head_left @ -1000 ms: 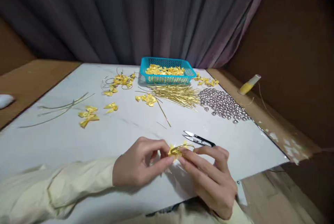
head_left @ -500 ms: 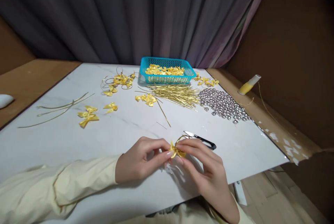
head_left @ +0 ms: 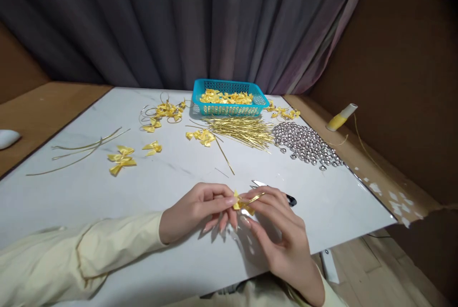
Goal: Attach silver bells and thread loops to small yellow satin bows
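Observation:
My left hand [head_left: 200, 209] pinches a small yellow ribbon bow [head_left: 236, 201] between thumb and forefinger, its other fingers hanging loosely below. My right hand [head_left: 284, 233] is at the bow's right side, fingers bent round it and thumb underneath. A gold cord [head_left: 255, 198] runs from the bow across the right fingers in a curve. Something shiny shows just under the bow, too small to name. Behind the right hand lie thread snips [head_left: 291, 200], mostly covered, with the blade tip and black handle end showing.
Yellow bows fill a blue basket [head_left: 231, 110] at the back. Gold cords [head_left: 243, 131] lie in front, beside a heap of silver beads [head_left: 304, 142]. Loose bows [head_left: 121, 159] and cut cords [head_left: 77, 149] lie left. A thread spool [head_left: 341, 117] stands right.
The gold cord has swung from an upright arc to lying lower over the right fingers. My left hand's lower fingers have spread downward. The bow has stayed between both hands.

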A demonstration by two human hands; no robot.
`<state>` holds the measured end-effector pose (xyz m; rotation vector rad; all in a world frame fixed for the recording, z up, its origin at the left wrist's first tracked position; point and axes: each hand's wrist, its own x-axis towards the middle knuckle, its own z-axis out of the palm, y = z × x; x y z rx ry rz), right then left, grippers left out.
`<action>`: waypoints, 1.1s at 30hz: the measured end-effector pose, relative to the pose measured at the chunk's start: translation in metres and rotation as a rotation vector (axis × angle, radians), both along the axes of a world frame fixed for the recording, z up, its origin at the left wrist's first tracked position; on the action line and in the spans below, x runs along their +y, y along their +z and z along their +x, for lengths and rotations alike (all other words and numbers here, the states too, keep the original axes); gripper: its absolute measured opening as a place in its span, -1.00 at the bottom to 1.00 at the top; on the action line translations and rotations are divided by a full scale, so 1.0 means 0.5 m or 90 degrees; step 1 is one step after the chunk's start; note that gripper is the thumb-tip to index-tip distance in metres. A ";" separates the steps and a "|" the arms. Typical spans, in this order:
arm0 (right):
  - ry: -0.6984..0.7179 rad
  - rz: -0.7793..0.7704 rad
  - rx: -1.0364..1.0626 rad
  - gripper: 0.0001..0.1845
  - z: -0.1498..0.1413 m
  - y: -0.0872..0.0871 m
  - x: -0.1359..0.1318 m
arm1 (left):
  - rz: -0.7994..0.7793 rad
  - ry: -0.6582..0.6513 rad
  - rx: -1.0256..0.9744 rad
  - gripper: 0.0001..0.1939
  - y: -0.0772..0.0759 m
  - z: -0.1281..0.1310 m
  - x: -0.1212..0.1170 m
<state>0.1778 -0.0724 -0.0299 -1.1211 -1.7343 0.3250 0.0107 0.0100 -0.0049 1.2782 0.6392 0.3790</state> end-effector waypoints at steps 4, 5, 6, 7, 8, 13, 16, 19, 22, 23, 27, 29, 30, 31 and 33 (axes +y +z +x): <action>-0.083 0.055 -0.103 -0.62 -0.002 0.001 0.002 | -0.063 0.024 -0.018 -0.77 -0.005 0.001 0.005; -0.100 0.071 -0.113 -0.64 -0.004 0.002 0.004 | -0.078 0.026 -0.020 -0.77 -0.005 0.002 0.005; -0.115 0.087 -0.119 -0.66 -0.006 0.002 0.005 | -0.091 0.028 -0.020 -0.78 -0.005 0.001 0.005; -0.130 0.105 -0.124 -0.69 -0.008 0.001 0.007 | -0.105 0.028 -0.019 -0.78 -0.005 0.001 0.004; -0.144 0.124 -0.129 -0.71 -0.011 0.000 0.008 | -0.119 0.029 -0.018 -0.78 -0.004 0.001 0.004; -0.185 0.175 -0.191 -0.69 -0.015 -0.021 0.012 | -0.222 0.020 -0.014 -0.80 -0.004 0.003 0.004; -0.177 0.181 -0.231 -0.66 0.001 -0.014 0.009 | -0.242 -0.014 -0.011 -0.79 -0.002 0.004 0.008; -0.194 0.189 -0.286 -0.69 0.042 0.022 0.015 | -0.130 -0.063 0.014 -0.76 0.004 -0.009 0.007; -0.291 0.235 -0.290 -0.75 0.109 0.063 0.058 | 0.154 -0.105 0.068 -0.74 0.006 -0.048 -0.001; -0.312 0.246 -0.294 -0.78 0.136 0.073 0.086 | 0.287 -0.133 0.098 -0.74 0.002 -0.065 -0.004; -0.352 0.083 -0.354 -0.87 0.241 0.090 0.264 | 0.710 -0.233 0.092 -0.48 -0.029 -0.132 -0.005; -0.367 -0.053 -0.365 -0.83 0.280 0.088 0.367 | 0.789 -0.285 0.125 -0.41 -0.045 -0.153 0.001; -0.376 -0.075 -0.364 -0.83 0.294 0.085 0.413 | 0.813 -0.300 0.142 -0.39 -0.050 -0.159 0.004; -0.389 -0.096 -0.364 -0.83 0.305 0.082 0.454 | 0.829 -0.309 0.157 -0.38 -0.053 -0.163 0.008; -0.423 -0.133 -0.366 -0.82 0.317 0.073 0.517 | 0.858 -0.313 0.176 -0.38 -0.054 -0.168 0.014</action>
